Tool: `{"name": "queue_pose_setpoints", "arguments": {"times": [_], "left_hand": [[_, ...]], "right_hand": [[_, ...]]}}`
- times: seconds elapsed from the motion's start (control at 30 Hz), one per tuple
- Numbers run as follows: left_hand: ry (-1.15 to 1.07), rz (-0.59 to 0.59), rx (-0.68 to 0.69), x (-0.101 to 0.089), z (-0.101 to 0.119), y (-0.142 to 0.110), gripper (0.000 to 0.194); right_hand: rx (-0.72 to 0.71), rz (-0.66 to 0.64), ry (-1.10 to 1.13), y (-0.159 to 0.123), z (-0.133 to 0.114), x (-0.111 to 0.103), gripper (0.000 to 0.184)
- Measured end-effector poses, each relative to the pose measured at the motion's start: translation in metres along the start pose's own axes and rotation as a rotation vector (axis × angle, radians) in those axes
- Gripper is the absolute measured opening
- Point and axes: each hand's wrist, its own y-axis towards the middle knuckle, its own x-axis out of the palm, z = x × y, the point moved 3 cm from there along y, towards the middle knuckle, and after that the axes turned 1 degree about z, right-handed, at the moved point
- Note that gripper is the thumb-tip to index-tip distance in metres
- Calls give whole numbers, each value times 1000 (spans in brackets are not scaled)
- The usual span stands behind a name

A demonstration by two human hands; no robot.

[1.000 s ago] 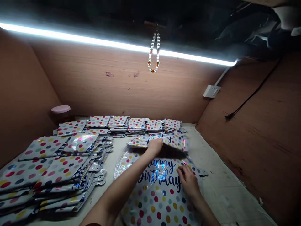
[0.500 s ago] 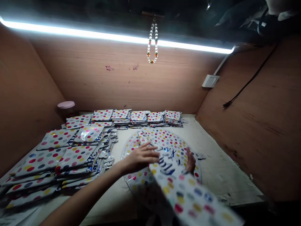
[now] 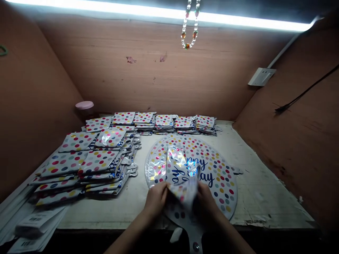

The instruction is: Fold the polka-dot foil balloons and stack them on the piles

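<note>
Silvery dotted foil (image 3: 176, 165) is gripped by left hand (image 3: 156, 198) and right hand (image 3: 208, 200); folding seems the step, next needing aligned edges.

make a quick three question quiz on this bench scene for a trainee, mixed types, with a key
1. Multiple choice: what is between the left hand and the right hand?
a) a cable
b) a folded foil
c) a string of beads

2. True or false: the pink lid is on the right side of the picture.

3. Fill the gap: the round foil lying flat on the bench has coloured dots and ____ lettering.

Key: 1 b; 2 false, it is on the left; 3 blue.
</note>
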Motion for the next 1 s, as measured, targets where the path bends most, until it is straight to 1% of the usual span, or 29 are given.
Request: {"name": "queue_pose_setpoints", "arguments": {"times": [0.07,0.13,0.17,0.2,0.23,0.27,0.3,0.33,0.37,0.4,0.43,0.47,0.5,0.53,0.57,0.6,0.67,0.7,0.73,0.8,0.83,0.9,0.93,0.97,1.0], "left_hand": [[66,16,-226,2,2,12,20],[126,43,-391,5,5,20,19],[161,82,-427,6,8,23,24],[208,141,-419,7,11,26,31],[269,202,-361,7,15,30,37],[337,241,-253,9,20,34,39],[398,248,-116,11,25,39,38],[441,222,18,14,28,45,36],[460,171,130,18,29,51,34],[464,109,212,22,27,58,31],[461,59,263,26,23,65,31],[456,24,291,28,17,70,35],[451,-2,306,31,11,75,43],[448,-30,320,34,5,79,52],[444,-58,327,36,0,81,58],[439,-81,327,39,-4,83,61],[427,-116,316,41,-7,86,63],[419,-130,309,40,-6,87,64],[411,-146,303,38,-4,88,64],[384,-220,324,30,1,88,68],[360,-280,362,24,3,86,73],[297,-402,480,9,5,74,90],[266,-443,540,2,4,64,96],[239,-462,588,-5,2,51,95],[216,-456,620,-10,-2,38,86]], "right_hand": [[136,27,-162,21,-6,5,44],[270,36,-335,38,-11,13,44],[320,36,-403,45,-13,17,44],[352,32,-451,50,-16,21,44],[372,24,-487,54,-18,25,44],[387,15,-520,57,-21,27,44],[398,5,-548,60,-23,29,44],[406,-3,-572,62,-26,30,44],[412,-8,-591,63,-28,30,44],[417,-10,-607,63,-30,29,44],[420,-8,-619,61,-31,28,43],[422,1,-626,56,-31,25,40],[397,16,-639,49,-30,22,39],[324,32,-659,40,-29,19,39],[198,41,-686,30,-28,17,42],[33,46,-720,20,-26,15,46],[-307,43,-792,2,-21,16,51],[-433,51,-826,-3,-17,17,51],[-513,68,-855,-4,-13,18,50],[-607,116,-896,1,-6,20,47],[-647,128,-898,5,-5,22,46],[-714,132,-856,4,-5,24,46],[-737,133,-814,-1,-6,23,46],[-757,125,-762,-10,-7,22,45],[-769,98,-702,-21,-9,21,44]]}}
